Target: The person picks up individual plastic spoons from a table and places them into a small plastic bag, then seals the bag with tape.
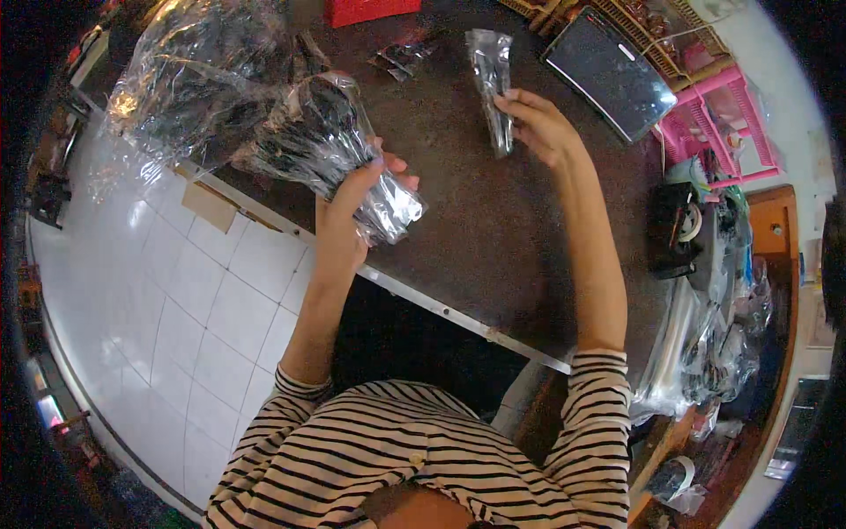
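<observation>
My left hand (363, 192) is closed around a thick bundle of clear plastic packets (324, 132) with dark contents, over the front edge of the dark brown table (449, 244). What exactly lies inside the packets I cannot tell. Farther right, my right hand (538, 125) pinches one slim clear plastic packet (491, 79) by its right side, above the tabletop. A few small dark packets (402, 58) lie on the table between and beyond the hands. Behind the bundle, a large clear plastic bag (198, 86) covers the table's left part.
A red box (371, 9) stands at the far edge. A black tablet-like device (611, 74) leans by a wicker basket (661, 40) and a pink plastic rack (727, 125). A black tape dispenser (674, 228) and plastic bags (700, 350) line the right side. White floor tiles (218, 297) show at left.
</observation>
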Demonstrator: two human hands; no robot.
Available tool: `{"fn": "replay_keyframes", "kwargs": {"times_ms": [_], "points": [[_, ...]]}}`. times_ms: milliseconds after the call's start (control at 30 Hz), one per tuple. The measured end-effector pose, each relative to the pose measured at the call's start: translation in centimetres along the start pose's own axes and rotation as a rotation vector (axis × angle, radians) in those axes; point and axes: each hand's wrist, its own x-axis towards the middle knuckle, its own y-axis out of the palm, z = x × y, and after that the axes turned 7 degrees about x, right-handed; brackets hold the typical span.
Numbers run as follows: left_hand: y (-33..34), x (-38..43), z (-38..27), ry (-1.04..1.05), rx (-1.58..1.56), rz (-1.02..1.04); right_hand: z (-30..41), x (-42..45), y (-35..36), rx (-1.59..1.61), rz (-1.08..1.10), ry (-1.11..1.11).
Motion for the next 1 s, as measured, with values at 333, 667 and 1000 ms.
{"fn": "replay_keyframes", "kwargs": {"times_ms": [333,667,1000], "points": [[0.5,-0.2,0.1,0.003,0.122,0.064,3.1,-7.4,6.7,-0.049,-0.063,-0.412],[0.5,-0.4,0.9,0.213,0.189,-0.097,2.4,-9.2,14.3,-0.409,-0.09,-0.742],[1.1,-1.0,0.5,0.102,0.039,-0.024,3.3,-7.8,11.0,-0.446,0.482,-0.757]]}}
